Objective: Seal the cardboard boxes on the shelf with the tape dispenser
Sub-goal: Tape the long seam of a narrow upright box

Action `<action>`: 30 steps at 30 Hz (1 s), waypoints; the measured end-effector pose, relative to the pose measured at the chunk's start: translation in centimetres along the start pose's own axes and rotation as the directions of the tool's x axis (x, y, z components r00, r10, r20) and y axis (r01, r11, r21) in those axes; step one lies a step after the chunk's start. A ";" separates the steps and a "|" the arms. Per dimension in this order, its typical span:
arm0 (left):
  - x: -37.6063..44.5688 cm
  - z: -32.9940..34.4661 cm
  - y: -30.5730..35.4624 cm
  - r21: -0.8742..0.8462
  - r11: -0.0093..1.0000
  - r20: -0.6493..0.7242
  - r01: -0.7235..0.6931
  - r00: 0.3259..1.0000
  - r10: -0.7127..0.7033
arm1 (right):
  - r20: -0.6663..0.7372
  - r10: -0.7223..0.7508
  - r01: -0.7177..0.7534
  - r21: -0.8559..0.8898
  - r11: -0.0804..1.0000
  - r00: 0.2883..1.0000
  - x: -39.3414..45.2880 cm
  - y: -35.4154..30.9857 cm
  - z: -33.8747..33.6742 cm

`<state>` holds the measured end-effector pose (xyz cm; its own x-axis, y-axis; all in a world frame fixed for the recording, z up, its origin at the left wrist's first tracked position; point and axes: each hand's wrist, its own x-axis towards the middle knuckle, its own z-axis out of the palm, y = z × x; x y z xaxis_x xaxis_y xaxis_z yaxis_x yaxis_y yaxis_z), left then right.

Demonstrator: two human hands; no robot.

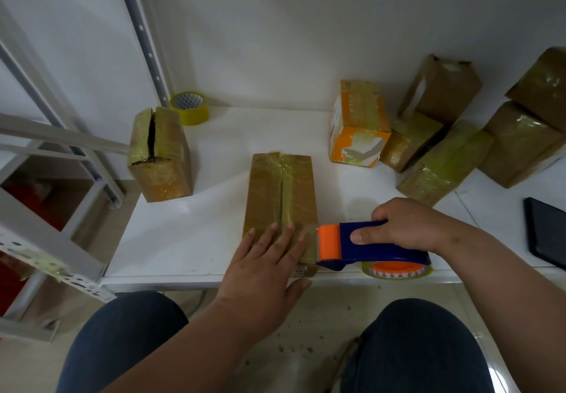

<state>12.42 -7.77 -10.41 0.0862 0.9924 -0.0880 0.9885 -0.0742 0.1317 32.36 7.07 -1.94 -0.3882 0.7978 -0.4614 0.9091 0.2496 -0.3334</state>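
Lying flat near the front edge of the white shelf [190, 233], a brown cardboard box [281, 196] is seen lengthwise, its centre seam covered by a strip of yellowish tape. The near end of the box is pressed down by the left hand [263, 267], fingers straight and spread over the lid, thumb out past the front edge. Just right of that end, the tape dispenser [361, 247] is held by the right hand [407, 224]: the grip is closed round the blue handle, thumb along its side. The orange head of the dispenser is touching the box's near right corner; the tape roll sits below the handle at the shelf edge.

A second brown box [159, 153] is noted standing at the left, its top flaps parted along a dark gap. A loose roll of yellow tape [190, 107] rests behind it by the wall, beside the perforated shelf upright [141, 28]. To the right, an orange and white box [358, 126] is set upright, with a cluster of taped brown boxes [453, 150] beyond it, some stacked. A dark flat device [546, 233] lies at the far right. The person's knees in dark trousers [122, 343] are visible below the shelf.
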 end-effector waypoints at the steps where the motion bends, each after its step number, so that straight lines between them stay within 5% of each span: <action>1: 0.0 0.1 0.0 0.006 1.000 -0.001 -0.001 1.000 0.001 | 0.011 0.001 -0.001 0.007 1.000 1.000 0.0 0.1 0.0; 19: -0.1 -0.4 -0.1 0.021 1.000 0.036 -0.005 0.999 0.004 | 0.105 -0.053 0.035 0.166 0.985 0.993 -0.6 2.3 -1.2; 26: 0.0 0.0 -0.3 0.001 1.000 0.034 -0.007 0.999 0.007 | 0.078 0.000 -0.004 0.052 0.999 0.997 -1.4 2.8 -2.9; 30: 0.0 -0.2 -0.3 0.007 1.000 0.042 -0.013 0.999 0.013 | 0.048 0.004 0.005 -0.185 0.983 0.999 -0.5 1.0 -1.8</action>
<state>12.11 -7.73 -10.29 0.1038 0.9863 -0.1281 0.9881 -0.0876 0.1262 33.74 7.86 -0.59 -0.3910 0.7717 -0.5016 0.9196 0.3505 -0.1776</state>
